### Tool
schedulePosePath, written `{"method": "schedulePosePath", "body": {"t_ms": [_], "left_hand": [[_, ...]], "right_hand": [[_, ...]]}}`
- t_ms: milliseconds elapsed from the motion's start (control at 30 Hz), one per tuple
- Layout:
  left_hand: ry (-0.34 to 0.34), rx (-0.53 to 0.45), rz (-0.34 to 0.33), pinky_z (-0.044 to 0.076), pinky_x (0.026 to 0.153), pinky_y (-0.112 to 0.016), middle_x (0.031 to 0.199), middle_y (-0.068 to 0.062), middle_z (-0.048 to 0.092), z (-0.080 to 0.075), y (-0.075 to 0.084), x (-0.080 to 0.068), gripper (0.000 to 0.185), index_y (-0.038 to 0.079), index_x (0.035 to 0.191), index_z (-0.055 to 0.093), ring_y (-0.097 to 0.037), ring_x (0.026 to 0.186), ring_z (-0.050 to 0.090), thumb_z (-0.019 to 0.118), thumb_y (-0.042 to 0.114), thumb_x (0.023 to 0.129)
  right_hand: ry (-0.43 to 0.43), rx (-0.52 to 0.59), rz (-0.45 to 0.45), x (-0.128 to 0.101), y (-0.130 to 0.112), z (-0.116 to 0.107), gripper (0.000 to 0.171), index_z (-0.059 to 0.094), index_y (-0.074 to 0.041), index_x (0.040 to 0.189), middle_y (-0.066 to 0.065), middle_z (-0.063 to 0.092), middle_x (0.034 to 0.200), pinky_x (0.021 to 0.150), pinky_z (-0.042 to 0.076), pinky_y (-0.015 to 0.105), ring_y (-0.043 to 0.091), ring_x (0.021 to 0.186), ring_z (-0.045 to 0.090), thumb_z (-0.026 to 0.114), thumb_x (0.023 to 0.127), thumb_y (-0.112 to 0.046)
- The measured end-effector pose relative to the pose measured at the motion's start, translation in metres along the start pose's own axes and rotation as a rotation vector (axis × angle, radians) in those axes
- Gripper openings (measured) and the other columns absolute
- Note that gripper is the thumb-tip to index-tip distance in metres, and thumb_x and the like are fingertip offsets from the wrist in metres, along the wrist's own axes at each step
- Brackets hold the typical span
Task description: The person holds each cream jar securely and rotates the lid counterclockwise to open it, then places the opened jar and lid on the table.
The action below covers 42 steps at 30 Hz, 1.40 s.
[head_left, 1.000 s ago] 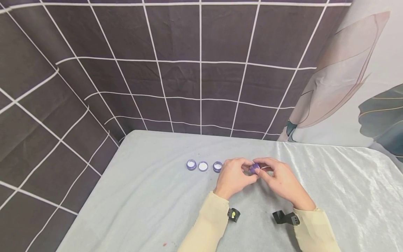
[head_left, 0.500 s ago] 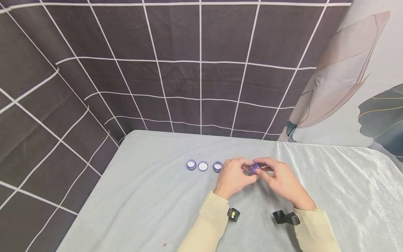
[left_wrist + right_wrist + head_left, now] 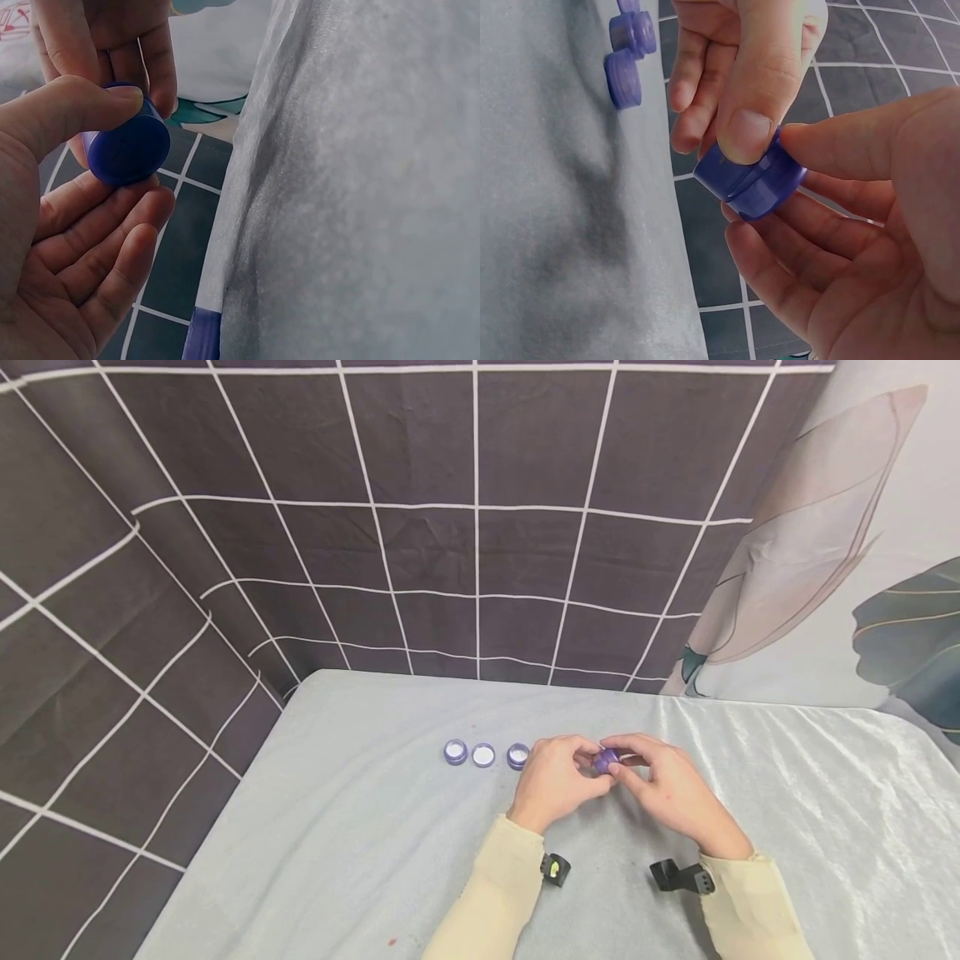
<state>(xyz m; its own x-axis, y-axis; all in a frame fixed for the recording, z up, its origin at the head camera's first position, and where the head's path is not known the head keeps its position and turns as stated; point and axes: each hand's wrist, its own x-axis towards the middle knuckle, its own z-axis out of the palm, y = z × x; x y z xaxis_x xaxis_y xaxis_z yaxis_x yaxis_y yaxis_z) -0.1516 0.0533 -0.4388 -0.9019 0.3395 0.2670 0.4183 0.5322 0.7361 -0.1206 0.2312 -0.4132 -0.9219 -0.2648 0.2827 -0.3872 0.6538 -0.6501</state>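
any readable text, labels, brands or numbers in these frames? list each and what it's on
None readable.
The purple jar pinched between the left hand and right hand: plain, no label showing.
The three small jars on the table: no print visible, too small to tell.
Red marks at the left wrist view's top-left corner: too cropped and blurred to read.

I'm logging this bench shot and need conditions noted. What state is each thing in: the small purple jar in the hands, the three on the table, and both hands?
Purple jar: off the table, lid on, seam visible, gripped by both hands.
Three small jars: standing in a row on the table cloth, untouched; open or lidded, cannot tell.
Left hand: thumb and fingers curled round the jar.
Right hand: fingers pinching the jar.
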Motion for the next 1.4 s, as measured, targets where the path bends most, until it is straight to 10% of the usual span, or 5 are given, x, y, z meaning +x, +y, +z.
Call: {"method": "schedulePosePath", "body": {"t_ms": [1400], "left_hand": [[-0.031,0.009,0.017,0.044,0.071,-0.009,0.089,0.01,0.075,-0.0021,-0.0011,-0.0007,0.031,0.016,0.104,0.078,0.004,0.078,0.066,0.083,0.033,0.078]], "right_hand": [[0.009,-0.02,-0.115,0.001,0.0017,-0.0008,0.034,0.07,-0.004,0.115,0.005,0.071,0.113,0.084,0.057,0.042,0.024,0.102,0.069,0.071,0.083,0.009]]}}
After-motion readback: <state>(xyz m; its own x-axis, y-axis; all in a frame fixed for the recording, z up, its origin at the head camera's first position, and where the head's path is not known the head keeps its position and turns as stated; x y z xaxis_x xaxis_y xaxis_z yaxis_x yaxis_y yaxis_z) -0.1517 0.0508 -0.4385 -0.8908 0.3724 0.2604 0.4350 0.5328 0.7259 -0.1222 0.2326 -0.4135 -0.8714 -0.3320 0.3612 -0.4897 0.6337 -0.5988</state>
